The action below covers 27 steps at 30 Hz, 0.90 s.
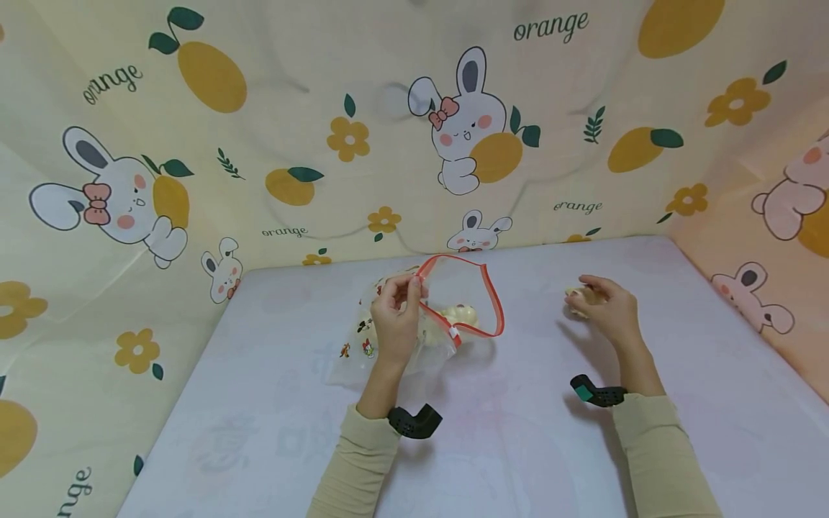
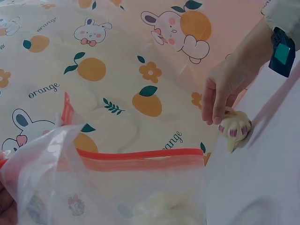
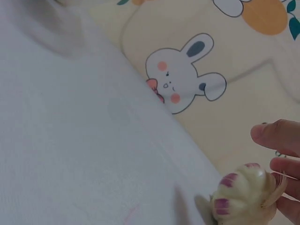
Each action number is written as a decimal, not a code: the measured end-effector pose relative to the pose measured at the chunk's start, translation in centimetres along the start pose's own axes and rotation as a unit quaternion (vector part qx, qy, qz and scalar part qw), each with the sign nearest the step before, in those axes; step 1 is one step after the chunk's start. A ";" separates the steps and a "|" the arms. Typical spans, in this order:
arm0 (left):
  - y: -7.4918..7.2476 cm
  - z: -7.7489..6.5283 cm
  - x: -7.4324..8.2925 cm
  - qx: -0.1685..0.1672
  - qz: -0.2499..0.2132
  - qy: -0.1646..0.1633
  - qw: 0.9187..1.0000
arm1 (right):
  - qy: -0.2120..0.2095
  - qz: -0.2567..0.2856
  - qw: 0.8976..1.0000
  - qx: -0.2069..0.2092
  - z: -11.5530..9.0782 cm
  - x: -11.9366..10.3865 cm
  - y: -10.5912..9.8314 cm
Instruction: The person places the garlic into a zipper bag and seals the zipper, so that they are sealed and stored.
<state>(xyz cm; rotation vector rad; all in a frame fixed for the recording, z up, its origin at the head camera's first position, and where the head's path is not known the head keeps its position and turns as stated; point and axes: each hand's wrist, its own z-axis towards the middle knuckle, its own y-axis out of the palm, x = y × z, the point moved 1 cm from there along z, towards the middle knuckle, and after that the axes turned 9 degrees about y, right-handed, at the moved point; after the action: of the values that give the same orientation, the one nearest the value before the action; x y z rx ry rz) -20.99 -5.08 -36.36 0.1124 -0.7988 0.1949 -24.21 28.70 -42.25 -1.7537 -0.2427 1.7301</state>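
Observation:
In the head view my left hand (image 1: 396,309) pinches the red-edged rim of a clear zip bag (image 1: 346,370) between thumb and fingers. Its mouth gapes toward the right, with a white slider (image 1: 454,332) on the red zip. Pale bulbs (image 1: 461,314) show at the opening and through the plastic, which carries small cartoon prints. My right hand (image 1: 612,306) is at a garlic bulb (image 1: 578,302) on the right of the table. The right wrist view shows the thumb (image 3: 274,135) spread away from the purple-streaked garlic (image 3: 243,197), with fingertips close beside it.
A pale white cloth covers the table (image 1: 259,432). Behind it and along both sides hangs a cream curtain (image 1: 388,57) printed with rabbits and oranges. Dark camera mounts are strapped on my left wrist (image 1: 414,421) and right wrist (image 1: 597,393).

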 end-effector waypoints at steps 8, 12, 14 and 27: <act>0.1 0.0 -0.2 0.000 -0.003 0.009 1.000 | 0.021 0.001 1.000 -0.012 0.2 0.6 -0.5; 0.1 -0.1 -0.1 0.001 0.000 0.013 1.000 | 0.025 -0.006 1.000 -0.015 0.3 0.8 -0.6; 0.1 0.0 -0.1 0.000 0.001 0.013 1.000 | 0.025 -0.009 1.000 -0.016 0.3 0.9 -0.6; 0.1 0.0 0.0 -0.004 0.008 -0.002 1.000 | 0.047 -0.009 0.999 -0.025 0.5 1.5 -0.8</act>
<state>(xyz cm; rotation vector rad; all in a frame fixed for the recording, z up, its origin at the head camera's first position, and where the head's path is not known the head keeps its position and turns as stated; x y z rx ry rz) -21.03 -5.02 -36.40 0.0982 -0.8056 0.2067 -24.30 30.32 -43.03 -1.8572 -0.2620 1.6372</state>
